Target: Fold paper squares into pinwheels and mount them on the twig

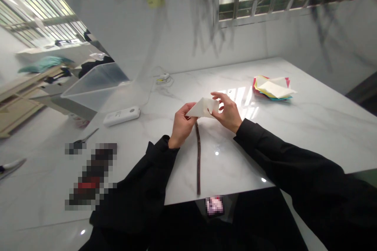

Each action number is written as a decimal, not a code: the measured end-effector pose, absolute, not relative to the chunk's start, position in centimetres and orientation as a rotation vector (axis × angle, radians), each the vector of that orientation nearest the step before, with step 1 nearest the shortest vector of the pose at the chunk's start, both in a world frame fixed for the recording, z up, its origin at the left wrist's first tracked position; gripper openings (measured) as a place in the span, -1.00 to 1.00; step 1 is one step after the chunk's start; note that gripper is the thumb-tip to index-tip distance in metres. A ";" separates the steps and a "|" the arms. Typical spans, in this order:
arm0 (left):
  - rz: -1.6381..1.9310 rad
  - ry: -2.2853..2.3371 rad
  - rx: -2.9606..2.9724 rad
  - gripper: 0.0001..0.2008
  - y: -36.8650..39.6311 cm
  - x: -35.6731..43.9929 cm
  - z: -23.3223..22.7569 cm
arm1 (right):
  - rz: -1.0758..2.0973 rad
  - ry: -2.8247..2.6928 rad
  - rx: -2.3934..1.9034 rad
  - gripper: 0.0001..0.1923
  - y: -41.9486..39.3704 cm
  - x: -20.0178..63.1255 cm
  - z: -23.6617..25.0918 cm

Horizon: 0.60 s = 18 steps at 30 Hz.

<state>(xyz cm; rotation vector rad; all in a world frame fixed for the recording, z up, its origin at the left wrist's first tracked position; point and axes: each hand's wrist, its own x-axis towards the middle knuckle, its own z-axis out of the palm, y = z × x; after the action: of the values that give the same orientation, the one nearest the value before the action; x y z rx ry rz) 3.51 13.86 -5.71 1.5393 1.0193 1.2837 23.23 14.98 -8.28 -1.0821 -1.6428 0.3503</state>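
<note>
A white sheet of paper (202, 107), folded to a peak at the top, is held up between my two hands above the marble-patterned table. My left hand (182, 124) pinches its left corner. At its right side my right hand (228, 110) grips the paper with thumb and fingers, the upper fingers bent and partly lifted. Below the paper a thin brown stick (198, 160) runs down toward the table's near edge. Its upper end is hidden near the paper and my left hand, so I cannot tell whether they touch.
Coloured paper sheets (273, 87) are stacked at the right back. To the left lie a white oblong device (121, 116), scissors (78, 146) and a pixelated dark item (94, 176). A clear plastic bin (97, 82) and a cable (163, 79) are farther back.
</note>
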 end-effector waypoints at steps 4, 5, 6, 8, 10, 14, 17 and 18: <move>1.269 0.992 1.650 -0.62 13.9 3.4 -5.7 | 0.356 -1.635 -1.057 -0.72 15.0 23.6 -8.0; 1.265 0.994 1.660 -0.62 13.9 3.3 -5.8 | 0.362 -1.625 -1.048 -0.73 14.9 23.6 -7.9; 1.265 1.001 1.664 -0.62 14.0 3.2 -5.9 | 0.370 -1.606 -1.045 -0.63 14.8 23.6 -7.7; 1.276 1.012 1.645 -0.60 14.2 3.0 -6.2 | 0.400 -1.546 -1.055 -0.44 14.6 23.5 -7.6; 1.308 1.005 1.581 -0.58 14.5 2.8 -6.5 | 0.470 -1.466 -1.083 -0.34 14.7 23.6 -7.7; 1.405 1.000 1.357 -0.60 14.9 2.6 -6.6 | 0.722 -1.283 -1.133 -0.28 15.6 24.2 -8.0; 1.433 0.995 1.185 -0.62 15.0 2.5 -6.2 | 0.946 -1.203 -1.099 -0.30 16.1 24.4 -8.2; 1.429 0.992 1.156 -0.61 15.0 2.4 -6.1 | 1.012 -1.189 -1.073 -0.32 16.1 24.4 -8.1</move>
<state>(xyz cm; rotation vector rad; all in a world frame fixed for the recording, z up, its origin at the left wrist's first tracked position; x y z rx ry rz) 2.41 15.01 -6.13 1.1564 0.9922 1.4286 24.42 16.14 -8.15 -1.0730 -1.1892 1.0119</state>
